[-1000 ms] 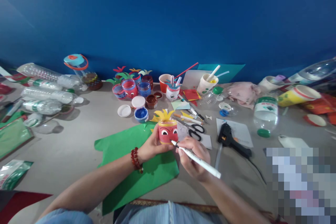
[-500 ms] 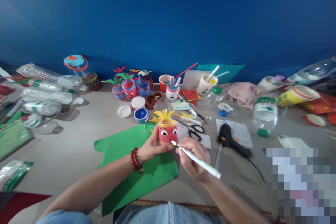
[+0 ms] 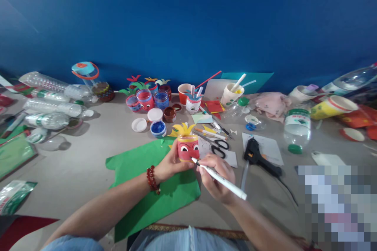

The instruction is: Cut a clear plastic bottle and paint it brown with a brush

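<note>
My left hand [image 3: 171,164] is wrapped round a small red cup [image 3: 188,150] with a yellow rim, yellow paper leaves on top and a face with white eyes and black brows. In my right hand [image 3: 216,178] is a white marker [image 3: 225,182], held like a pen. Its dark tip meets the lower front of the cup, under the eyes. Beneath the left hand and forearm lies a green sheet [image 3: 165,192]. Black-handled scissors [image 3: 218,148] rest on paper just beyond the right hand.
A black glue gun [image 3: 260,159] lies on white paper at the right. Open blue paint [image 3: 158,128] and several decorated cups [image 3: 145,99] stand behind the cup. Plastic bottles [image 3: 53,108] lie at the left, and a large bottle [image 3: 297,129] stands at the right.
The marker has shifted very slightly left along the cup's lower front, its back end moving a little left too. The left hand keeps the cup in the same place.
</note>
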Demonstrator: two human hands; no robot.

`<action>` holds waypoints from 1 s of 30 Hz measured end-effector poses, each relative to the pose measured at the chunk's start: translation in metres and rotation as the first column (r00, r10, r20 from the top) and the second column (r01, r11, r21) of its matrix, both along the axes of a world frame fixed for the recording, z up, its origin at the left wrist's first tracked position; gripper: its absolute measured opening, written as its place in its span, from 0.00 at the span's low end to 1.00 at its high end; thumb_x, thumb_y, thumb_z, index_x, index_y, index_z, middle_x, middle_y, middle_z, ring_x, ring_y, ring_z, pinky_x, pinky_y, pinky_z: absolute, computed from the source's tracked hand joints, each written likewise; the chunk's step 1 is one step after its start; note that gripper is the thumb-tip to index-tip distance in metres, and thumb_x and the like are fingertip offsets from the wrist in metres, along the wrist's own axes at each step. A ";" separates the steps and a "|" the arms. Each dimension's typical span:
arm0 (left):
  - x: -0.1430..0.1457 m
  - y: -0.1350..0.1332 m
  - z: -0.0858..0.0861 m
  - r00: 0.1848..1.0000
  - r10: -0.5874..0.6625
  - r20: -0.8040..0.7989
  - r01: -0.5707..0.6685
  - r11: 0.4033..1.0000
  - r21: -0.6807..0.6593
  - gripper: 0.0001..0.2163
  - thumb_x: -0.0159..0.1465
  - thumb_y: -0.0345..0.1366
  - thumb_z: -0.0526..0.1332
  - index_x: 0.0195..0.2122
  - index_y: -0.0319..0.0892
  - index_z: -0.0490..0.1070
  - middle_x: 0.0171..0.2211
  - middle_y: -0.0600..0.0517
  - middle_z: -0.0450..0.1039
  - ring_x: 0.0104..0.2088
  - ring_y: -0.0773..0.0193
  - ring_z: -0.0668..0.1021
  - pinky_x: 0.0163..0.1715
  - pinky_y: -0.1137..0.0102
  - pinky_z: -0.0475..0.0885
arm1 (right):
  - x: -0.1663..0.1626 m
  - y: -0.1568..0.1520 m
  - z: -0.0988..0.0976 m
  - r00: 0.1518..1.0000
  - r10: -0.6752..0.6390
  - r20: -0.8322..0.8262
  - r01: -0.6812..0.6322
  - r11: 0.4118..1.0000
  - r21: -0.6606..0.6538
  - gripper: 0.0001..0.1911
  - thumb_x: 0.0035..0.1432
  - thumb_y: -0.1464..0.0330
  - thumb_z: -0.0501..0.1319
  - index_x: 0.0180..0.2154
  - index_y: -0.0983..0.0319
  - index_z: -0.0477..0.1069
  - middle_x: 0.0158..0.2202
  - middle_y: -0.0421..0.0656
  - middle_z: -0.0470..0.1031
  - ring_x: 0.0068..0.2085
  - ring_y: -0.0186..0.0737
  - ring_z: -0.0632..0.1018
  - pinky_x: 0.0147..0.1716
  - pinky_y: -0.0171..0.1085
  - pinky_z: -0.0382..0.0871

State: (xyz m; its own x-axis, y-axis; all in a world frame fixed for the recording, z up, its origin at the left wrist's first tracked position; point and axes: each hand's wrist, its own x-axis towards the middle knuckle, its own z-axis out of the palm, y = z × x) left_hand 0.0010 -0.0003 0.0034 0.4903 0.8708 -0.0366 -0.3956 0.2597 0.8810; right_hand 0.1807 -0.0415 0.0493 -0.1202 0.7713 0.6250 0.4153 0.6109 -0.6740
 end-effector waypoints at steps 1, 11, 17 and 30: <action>0.000 0.000 0.000 1.000 0.000 0.002 0.000 1.000 -0.003 0.33 0.53 0.31 0.75 0.58 0.48 0.63 0.50 0.49 0.74 0.48 0.57 0.77 0.51 0.64 0.71 | 0.000 0.000 0.001 1.000 -0.008 0.005 0.008 1.000 0.000 0.07 0.57 0.75 0.58 0.37 0.58 0.70 0.24 0.39 0.75 0.26 0.40 0.78 0.26 0.38 0.71; 0.001 -0.001 0.002 1.000 -0.002 0.006 0.002 1.000 -0.024 0.32 0.53 0.31 0.75 0.57 0.47 0.62 0.49 0.49 0.73 0.46 0.60 0.77 0.49 0.66 0.72 | 0.000 0.000 -0.001 1.000 0.009 -0.010 -0.010 1.000 -0.012 0.07 0.58 0.75 0.59 0.37 0.59 0.70 0.25 0.40 0.75 0.27 0.40 0.78 0.27 0.37 0.72; 0.001 -0.001 0.002 1.000 -0.009 0.012 0.009 0.999 -0.034 0.33 0.53 0.31 0.75 0.57 0.48 0.63 0.50 0.49 0.73 0.48 0.58 0.77 0.50 0.64 0.71 | -0.001 0.000 -0.001 0.999 0.029 -0.031 -0.030 1.000 -0.010 0.08 0.58 0.76 0.58 0.38 0.59 0.70 0.26 0.40 0.75 0.26 0.39 0.77 0.27 0.37 0.72; 0.001 0.000 -0.001 1.000 -0.014 0.006 0.014 1.000 -0.003 0.32 0.53 0.32 0.75 0.57 0.48 0.63 0.50 0.49 0.74 0.48 0.58 0.77 0.51 0.63 0.70 | 0.000 0.002 -0.003 1.000 0.010 0.000 -0.010 1.000 0.013 0.07 0.59 0.76 0.58 0.39 0.59 0.69 0.26 0.40 0.74 0.28 0.39 0.78 0.29 0.37 0.71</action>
